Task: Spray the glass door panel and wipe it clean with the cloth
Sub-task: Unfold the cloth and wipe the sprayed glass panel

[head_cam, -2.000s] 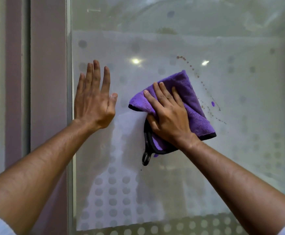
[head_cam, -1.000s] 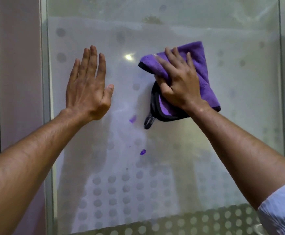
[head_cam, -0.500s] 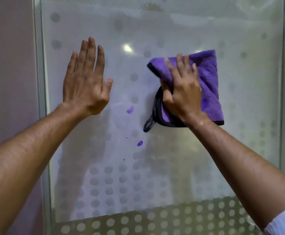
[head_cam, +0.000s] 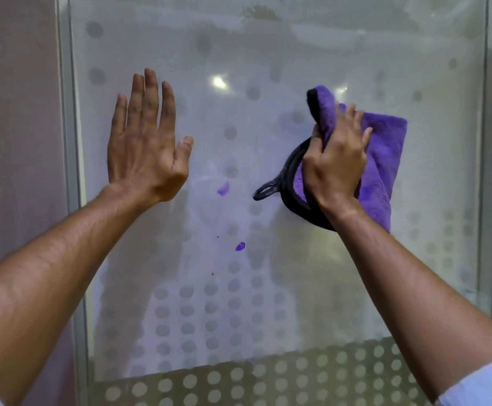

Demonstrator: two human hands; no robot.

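Glass (head_cam: 268, 159) fills nearly the whole head view, a frosted door panel printed with rows of grey dots that crowd closer together toward the bottom, where a clearer band carries pale dots. Both bare forearms reach up to it from below.

On the left side of the panel the left hand (head_cam: 146, 142) lies flat against the glass, fingers straight and close together pointing up, thumb out to the side, holding nothing. Its little finger side sits near the frame (head_cam: 70, 171), a grey metal strip running up the panel's left edge, with a pinkish wall (head_cam: 19, 127) beyond it.

On the right side, at about the same height, the right hand (head_cam: 337, 162) grips the cloth (head_cam: 385, 159) and holds it to the glass. The cloth is purple with a black edge; the fingers curl over its bunched upper fold while the rest hangs down and to the right of the hand. A small black loop (head_cam: 265, 192) sticks out from the cloth's lower left corner toward the middle of the panel.

Between the two hands, slightly lower, a purple smear (head_cam: 223, 189) sits on the glass, and a second purple spot (head_cam: 240, 246) lies well below it. A bright ceiling light reflects high up between the hands.

A pale sleeve (head_cam: 482, 385) shows at the lower right corner.
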